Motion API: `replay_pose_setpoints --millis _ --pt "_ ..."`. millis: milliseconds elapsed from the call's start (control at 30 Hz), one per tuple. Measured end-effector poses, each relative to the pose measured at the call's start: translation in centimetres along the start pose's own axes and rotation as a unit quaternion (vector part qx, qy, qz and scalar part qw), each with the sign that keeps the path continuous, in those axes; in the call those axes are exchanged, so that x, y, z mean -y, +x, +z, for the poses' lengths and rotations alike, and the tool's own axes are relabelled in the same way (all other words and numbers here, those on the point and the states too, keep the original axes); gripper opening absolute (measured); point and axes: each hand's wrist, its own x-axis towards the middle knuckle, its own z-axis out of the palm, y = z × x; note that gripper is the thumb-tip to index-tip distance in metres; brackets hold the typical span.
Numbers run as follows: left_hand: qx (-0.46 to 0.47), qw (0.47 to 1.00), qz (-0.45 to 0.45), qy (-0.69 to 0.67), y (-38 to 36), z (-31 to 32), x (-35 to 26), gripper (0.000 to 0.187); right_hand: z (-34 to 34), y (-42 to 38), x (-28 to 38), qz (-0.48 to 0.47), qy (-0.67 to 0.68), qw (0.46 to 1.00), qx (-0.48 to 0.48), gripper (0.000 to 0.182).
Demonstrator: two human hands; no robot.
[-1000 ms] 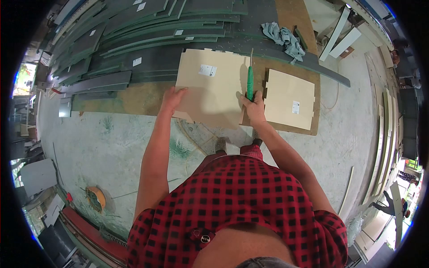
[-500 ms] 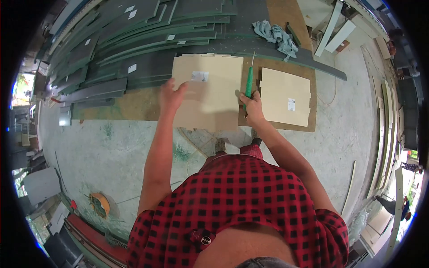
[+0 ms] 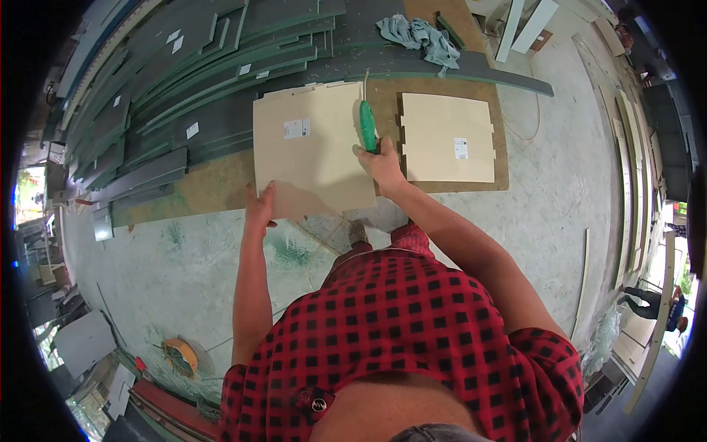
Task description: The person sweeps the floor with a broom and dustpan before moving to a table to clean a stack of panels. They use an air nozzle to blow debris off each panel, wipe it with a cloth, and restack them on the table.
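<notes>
A beige flat board [image 3: 324, 166] with a white label and a notched far edge lies in front of me, tilted slightly. My left hand [image 3: 260, 208] grips its near left corner, thumb on the top face. In my right hand [image 3: 381, 163] is a green-handled screwdriver [image 3: 367, 125], its thin shaft pointing away from me. That hand's thumb and fingers rest at the board's right edge. Just right of it lies a second beige board [image 3: 445, 140], also labelled and notched along its sides.
Dark green panels [image 3: 221, 88] are stacked at the far left. A crumpled grey-blue cloth [image 3: 421, 40] lies at the back beside a long dark strip [image 3: 486, 72]. An orange-rimmed reel [image 3: 180, 356] sits on the floor at left. At far right is another person [image 3: 652, 300].
My left hand has come down from the board's upper left side to its near left corner. The screwdriver stays in my right hand. The view has shifted.
</notes>
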Motion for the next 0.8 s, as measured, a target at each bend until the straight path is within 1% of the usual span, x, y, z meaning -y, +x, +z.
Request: replay_pose_setpoints --millis 67,100,133,167,200,233,267,300,333,367,400,467,533,567,600,633,667,700,767,800 --pt "-0.023 1.0 0.008 -0.008 -2.2 0.2 -0.7 0.09 -0.8 0.1 0.0 0.004 -0.012 1.0 -0.001 0.04" --pt "-0.02 1.0 0.006 -0.008 -2.7 0.0 -0.7 0.09 -1.3 -0.4 1.2 0.032 0.056 0.998 0.005 0.038" --pt "0.021 0.999 -0.006 -0.033 -3.1 -0.2 -0.8 0.089 -1.7 -0.7 1.8 0.059 0.124 0.99 0.012 0.037" --pt "0.059 0.996 -0.016 -0.06 -3.5 -0.5 -0.9 0.088 -2.3 -0.4 1.4 0.06 0.123 0.991 0.012 0.037" --pt "0.058 0.996 -0.016 -0.06 -3.9 -0.5 -1.1 0.088 -2.8 0.1 0.9 0.036 0.067 0.997 -0.003 0.035" --pt "0.084 0.993 -0.023 -0.082 -4.4 -0.4 -1.5 0.083 -3.0 0.6 0.7 0.01 0.012 1.0 -0.016 0.034" --pt "0.108 0.988 -0.028 -0.104 -4.9 -0.3 -1.9 0.077 -3.0 0.5 1.1 0.007 0.013 1.0 -0.01 0.034" --pt "0.102 0.989 -0.027 -0.106 -4.9 0.6 -1.2 0.077 -2.8 -0.1 1.7 -0.02 0.067 0.997 -0.016 0.034" --pt "0.026 0.988 0.046 -0.145 -4.5 2.1 0.1 0.071 -2.8 -0.3 2.2 -0.045 0.122 0.991 -0.023 0.033" --pt "-0.046 0.975 0.118 -0.181 -5.0 3.1 -0.1 0.064 -2.9 -0.1 1.9 -0.046 0.124 0.991 -0.021 0.033" --pt "-0.054 0.979 0.103 -0.166 -5.6 3.5 -0.3 0.059 -3.2 0.2 1.4 -0.056 0.117 0.991 -0.028 0.032" --pt "-0.039 0.977 0.107 -0.181 -6.2 3.9 -0.5 0.059 -4.2 0.5 1.0 -0.066 0.108 0.991 -0.039 0.031" --pt "-0.023 0.975 0.106 -0.196 -6.6 4.8 -0.8 0.058 -5.4 0.3 0.8 -0.055 0.095 0.992 -0.057 0.027" --pt "-0.031 0.973 0.131 -0.185 -6.7 5.3 -1.2 0.057 -6.1 0.2 0.8 -0.052 0.094 0.993 -0.058 0.027" --pt "-0.04 0.971 0.157 -0.173 -6.8 5.8 -1.6 0.056 -7.0 0.2 0.9 -0.06 0.09 0.991 -0.08 0.025" --pt "-0.038 0.972 0.155 -0.173 -6.7 6.4 -2.0 0.056 -7.9 0.1 1.1 -0.068 0.085 0.989 -0.102 0.024" --pt "-0.03 0.973 0.171 -0.155 -6.6 7.0 -2.5 0.055 -8.8 -0.4 1.8 -0.058 0.131 0.985 -0.099 0.023" --pt "-0.021 0.973 0.187 -0.137 -6.4 7.8 -3.1 0.054 -9.8 -0.3 1.9 -0.056 0.129 0.985 -0.101 0.023" --pt "-0.012 0.971 0.194 -0.136 -6.0 9.6 -4.7 0.053 -12.3 0.4 2.1 -0.091 0.13 0.978 -0.134 0.023" --pt "-0.003 0.97 0.202 -0.133 -6.0 10.5 -5.6 0.053 -13.6 0.6 2.4 -0.094 0.094 0.98 -0.148 0.022"
